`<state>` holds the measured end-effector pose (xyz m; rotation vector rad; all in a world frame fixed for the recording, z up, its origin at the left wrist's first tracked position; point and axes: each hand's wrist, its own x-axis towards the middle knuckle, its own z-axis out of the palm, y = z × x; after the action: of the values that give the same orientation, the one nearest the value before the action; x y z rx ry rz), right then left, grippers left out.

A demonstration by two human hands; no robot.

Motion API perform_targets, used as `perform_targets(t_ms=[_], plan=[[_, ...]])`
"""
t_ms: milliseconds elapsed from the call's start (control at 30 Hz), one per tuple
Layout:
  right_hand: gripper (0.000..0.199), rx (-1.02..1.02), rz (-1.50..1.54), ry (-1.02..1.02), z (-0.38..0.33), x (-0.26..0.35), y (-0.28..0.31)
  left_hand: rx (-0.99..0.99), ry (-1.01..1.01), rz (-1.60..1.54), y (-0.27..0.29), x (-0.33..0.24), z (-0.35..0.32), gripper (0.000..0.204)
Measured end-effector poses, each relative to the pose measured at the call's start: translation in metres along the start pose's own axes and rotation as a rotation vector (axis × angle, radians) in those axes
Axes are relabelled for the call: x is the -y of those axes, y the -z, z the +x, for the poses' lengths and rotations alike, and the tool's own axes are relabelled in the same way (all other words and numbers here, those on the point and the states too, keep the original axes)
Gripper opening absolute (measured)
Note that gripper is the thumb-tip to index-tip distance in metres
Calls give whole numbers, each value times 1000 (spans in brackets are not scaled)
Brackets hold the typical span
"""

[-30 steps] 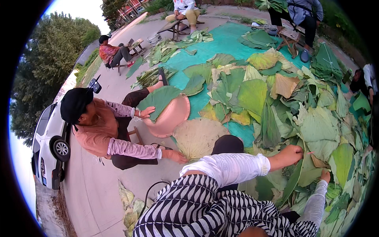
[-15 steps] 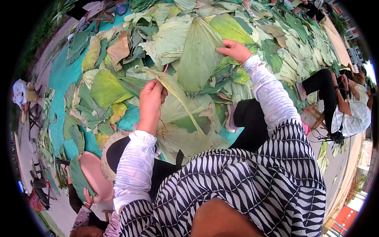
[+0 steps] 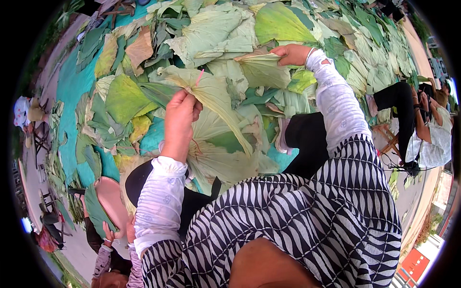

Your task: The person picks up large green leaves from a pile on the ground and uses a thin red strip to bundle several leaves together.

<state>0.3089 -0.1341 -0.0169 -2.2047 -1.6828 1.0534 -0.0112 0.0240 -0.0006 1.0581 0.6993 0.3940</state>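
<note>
My left hand is closed on a pale green lotus leaf, gripping it near its centre. The leaf droops to the right, and a thin pink strip sticks up just above my fingers. Farther right, my right hand pinches the edge of another folded lotus leaf, which tilts away above the heap. Below my hands, a wide, pale lotus leaf lies spread out between my knees, with a reddish stalk or string on it, too thin to tell which.
Many green, yellow and brown leaves lie heaped over a teal sheet. At lower left, a co-worker's hand holds a dark green leaf beside a pink basin. Another person sits at the right on a wooden stool.
The leaf in my right hand has swung from hanging broad and upright to a flatter tilt. In my left hand, the leaf shows more of its face.
</note>
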Motion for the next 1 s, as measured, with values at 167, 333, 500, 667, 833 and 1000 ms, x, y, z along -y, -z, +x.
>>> perform_targets(t_ms=[167, 333, 500, 667, 833, 1000], plan=[[21, -22, 136, 319, 11, 77, -11, 23, -2, 3, -4, 2, -2, 13], [19, -575, -122, 317, 28, 123, -56, 113, 88, -31, -5, 6, 1, 16], [35, -869, 226, 179, 34, 173, -83, 184, 106, -154, -13, 11, -2, 15], [22, -672, 1152, 80, 39, 188, -100, 98, 54, -241, -6, 5, -2, 16], [23, -617, 834, 351, 12, 209, -88, 13, 15, -224, 9, -7, -2, 13], [30, -501, 971, 316, 19, 204, -92, 56, 9, -111, 7, -3, -3, 15]])
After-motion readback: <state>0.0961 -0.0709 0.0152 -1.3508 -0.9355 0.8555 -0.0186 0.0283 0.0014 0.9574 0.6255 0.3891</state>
